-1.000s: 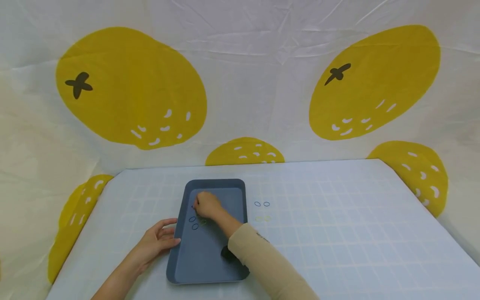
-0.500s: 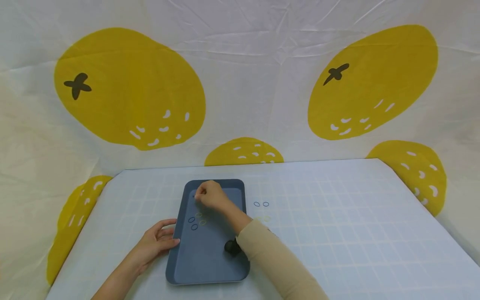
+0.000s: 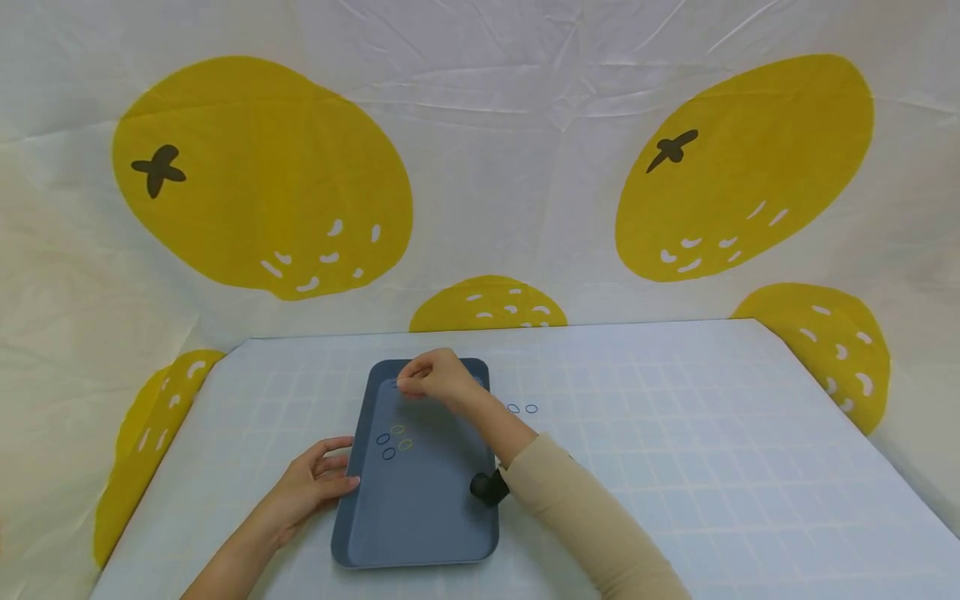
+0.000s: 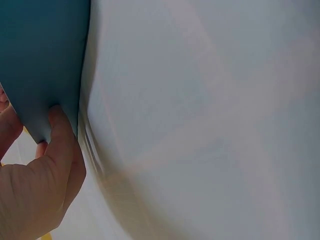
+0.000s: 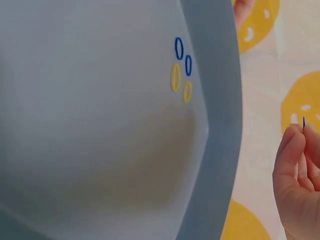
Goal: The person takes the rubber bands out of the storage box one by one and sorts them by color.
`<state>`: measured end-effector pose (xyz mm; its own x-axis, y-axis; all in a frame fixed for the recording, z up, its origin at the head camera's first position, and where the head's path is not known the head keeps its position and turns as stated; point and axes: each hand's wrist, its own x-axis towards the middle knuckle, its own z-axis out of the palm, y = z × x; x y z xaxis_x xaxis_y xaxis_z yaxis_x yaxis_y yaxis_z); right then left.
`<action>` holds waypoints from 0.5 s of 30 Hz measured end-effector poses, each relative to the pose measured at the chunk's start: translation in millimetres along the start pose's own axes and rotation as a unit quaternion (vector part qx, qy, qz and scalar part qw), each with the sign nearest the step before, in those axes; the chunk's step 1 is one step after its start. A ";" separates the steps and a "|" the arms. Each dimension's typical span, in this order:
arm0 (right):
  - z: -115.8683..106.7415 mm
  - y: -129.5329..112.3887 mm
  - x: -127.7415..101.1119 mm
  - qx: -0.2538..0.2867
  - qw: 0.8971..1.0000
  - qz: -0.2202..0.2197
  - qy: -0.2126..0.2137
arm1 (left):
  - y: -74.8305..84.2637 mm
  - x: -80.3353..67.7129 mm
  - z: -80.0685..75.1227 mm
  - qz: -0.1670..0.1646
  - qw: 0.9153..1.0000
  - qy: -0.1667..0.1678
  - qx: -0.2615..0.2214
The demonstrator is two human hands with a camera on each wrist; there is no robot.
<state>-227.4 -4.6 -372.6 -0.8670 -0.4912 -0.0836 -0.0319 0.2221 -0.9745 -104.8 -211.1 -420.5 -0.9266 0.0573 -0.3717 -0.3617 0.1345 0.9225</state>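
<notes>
My right hand (image 3: 438, 377) pinches a small blue rubber band over the far end of the blue-grey tray (image 3: 420, 521). In the right wrist view only the tip of this blue band (image 5: 304, 122) shows between thumb and forefinger. Inside the tray, near its left side, lie two dark blue bands (image 5: 176, 48) and two yellow bands (image 5: 173, 78), grouped close and flat. My left hand (image 3: 311, 483) rests at the tray's left edge. Its thumb (image 4: 61, 122) and fingers touch the outer wall, with no firm grip visible.
Two more blue bands (image 3: 532, 405) lie on the pale checked tablecloth (image 3: 660, 467) to the right of the tray. A black wrist camera (image 3: 487, 488) on the right arm hangs over the tray's right rim. A patterned cloth (image 3: 517, 167) rises behind the table.
My right hand has moved away from the grouped bands toward the tray's far end, then slightly right, carrying the blue rubber band. The yellow bands are uncovered. The left hand has stayed put.
</notes>
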 end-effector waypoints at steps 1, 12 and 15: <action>-1.3 -0.8 -0.7 0.010 1.000 0.003 0.000 | 0.1 -0.1 -0.1 0.001 1.000 -0.001 0.000; -14.3 -3.8 -9.3 0.055 0.998 0.019 -0.002 | 0.2 -1.0 0.3 0.005 1.000 -0.002 0.003; -18.6 -2.4 -12.5 0.066 0.998 0.013 -0.005 | 0.1 -1.6 0.6 0.004 1.000 0.000 0.004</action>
<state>-225.8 16.6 -365.4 -0.8617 -0.4954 -0.1098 0.0566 0.1213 -0.9910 -103.3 -210.5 -419.9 -0.9297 0.0576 -0.3637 -0.3529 0.1428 0.9247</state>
